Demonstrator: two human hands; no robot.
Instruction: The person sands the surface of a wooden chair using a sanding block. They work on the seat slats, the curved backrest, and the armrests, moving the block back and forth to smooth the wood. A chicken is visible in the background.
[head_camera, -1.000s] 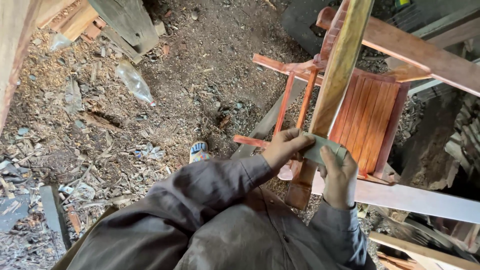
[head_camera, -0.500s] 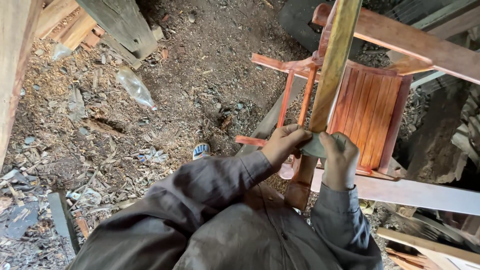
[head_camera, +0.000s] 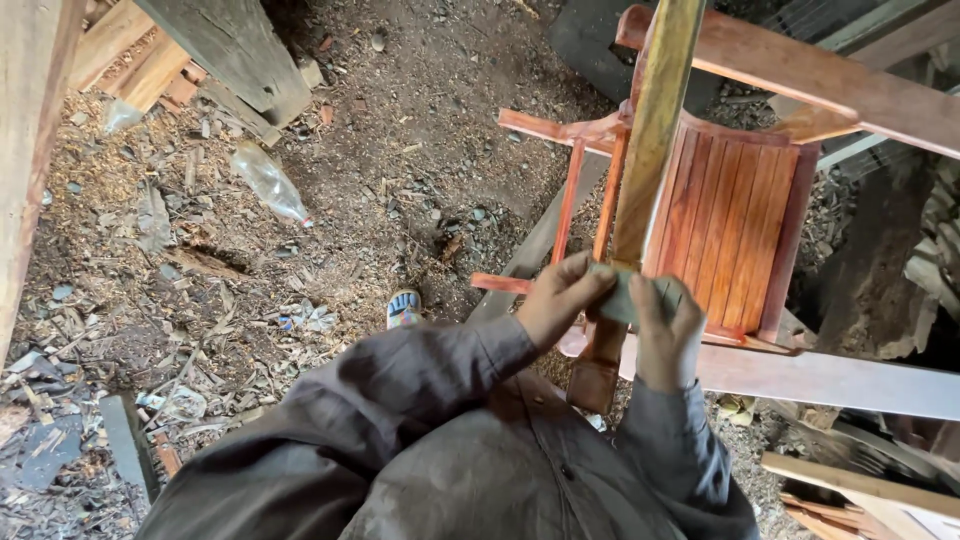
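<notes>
A long yellowish wooden post (head_camera: 655, 120) of a reddish wooden chair (head_camera: 735, 225) rises toward the camera. Both hands hold a small grey-green sheet, like sandpaper (head_camera: 620, 300), wrapped against the lower part of that post. My left hand (head_camera: 565, 298) pinches the sheet from the left with thumb and fingers. My right hand (head_camera: 668, 325) presses it from the right, fingers curled over the top. Both arms wear dark grey sleeves. The sheet is mostly hidden by the fingers.
Dirt ground covered in wood chips and shavings lies to the left, with a crushed plastic bottle (head_camera: 270, 182). A sandalled foot (head_camera: 403, 307) shows below the chair. Pale planks (head_camera: 830, 378) run at the right; heavy timbers (head_camera: 230, 45) stand at the upper left.
Both hands with the sheet have slid slightly up the post and drawn closer together. The view has shifted a little.
</notes>
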